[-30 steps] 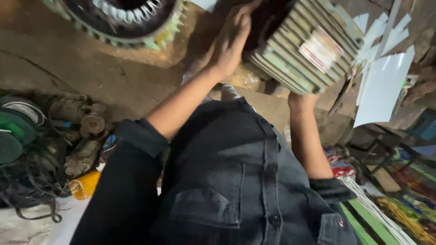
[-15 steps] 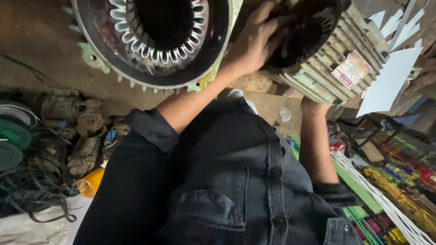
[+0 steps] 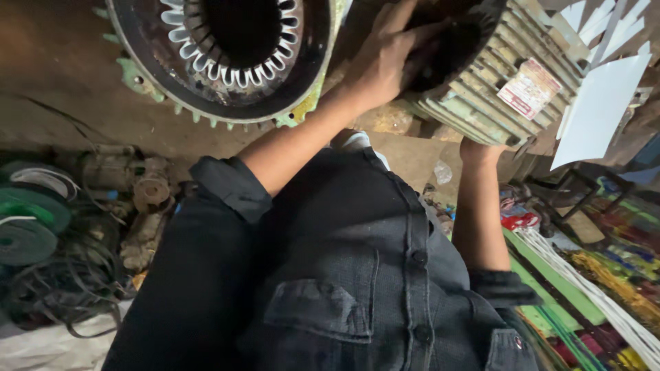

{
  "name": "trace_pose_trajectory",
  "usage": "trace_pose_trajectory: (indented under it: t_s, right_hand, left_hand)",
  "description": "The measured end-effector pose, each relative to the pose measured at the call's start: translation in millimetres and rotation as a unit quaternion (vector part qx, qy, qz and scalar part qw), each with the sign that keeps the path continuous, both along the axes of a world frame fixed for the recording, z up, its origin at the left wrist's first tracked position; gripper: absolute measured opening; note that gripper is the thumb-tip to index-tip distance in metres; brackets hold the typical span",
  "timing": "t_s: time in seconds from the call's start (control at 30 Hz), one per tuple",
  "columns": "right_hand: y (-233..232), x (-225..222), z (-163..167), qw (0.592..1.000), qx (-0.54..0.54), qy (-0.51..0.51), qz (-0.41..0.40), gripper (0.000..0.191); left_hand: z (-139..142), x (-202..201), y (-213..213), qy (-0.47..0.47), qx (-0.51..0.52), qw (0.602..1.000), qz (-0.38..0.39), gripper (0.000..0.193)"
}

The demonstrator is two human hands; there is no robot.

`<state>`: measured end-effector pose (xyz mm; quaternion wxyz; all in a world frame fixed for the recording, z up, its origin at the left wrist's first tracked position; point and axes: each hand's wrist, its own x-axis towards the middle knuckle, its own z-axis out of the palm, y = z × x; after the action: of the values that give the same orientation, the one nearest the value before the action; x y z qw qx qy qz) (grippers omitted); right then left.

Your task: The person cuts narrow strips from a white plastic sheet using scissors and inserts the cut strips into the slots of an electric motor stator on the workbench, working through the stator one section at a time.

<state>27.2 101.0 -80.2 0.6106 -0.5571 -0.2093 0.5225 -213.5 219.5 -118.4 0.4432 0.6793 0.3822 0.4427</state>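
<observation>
The left hand [image 3: 385, 65] lies spread over the open end of the finned motor housing [image 3: 491, 82], fingers released, clamped on nothing. The right hand [image 3: 481, 148] supports the housing from beneath; its grip cannot be determined. The housing sits tilted just beside the larger stator [image 3: 227, 58] with white slot liners.
</observation>
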Motion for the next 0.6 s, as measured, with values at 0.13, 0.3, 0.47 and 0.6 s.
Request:
trace_pose_trajectory:
  t_s: [0.13, 0.3, 0.47, 0.6]
  right_hand:
    - [7.4, -5.9, 7.0, 0.999, -0.023, -0.009, -0.039, 0.054]
    - [3.6, -9.9, 29.5, 0.989, 0.137, -0.038, -0.037, 0.061]
    - [-14.8, -7.1, 32.5, 0.974, 0.148, 0.122, -0.124, 0.073]
    - [-19.1, -15.5, 34.9, 0.996, 0.084, 0.017, -0.021, 0.059]
  left_hand:
    - [3.7, -2.3, 4.9, 0.044, 0.046, 0.998, -0.016, 0.037]
    - [13.7, -7.7, -22.8, -0.046, -0.149, 0.987, -0.027, 0.055]
    - [10.2, -13.6, -50.7, -0.052, -0.030, 0.993, -0.105, 0.085]
    - [8.7, -2.3, -55.0, -0.060, -0.031, 0.994, -0.086, 0.095]
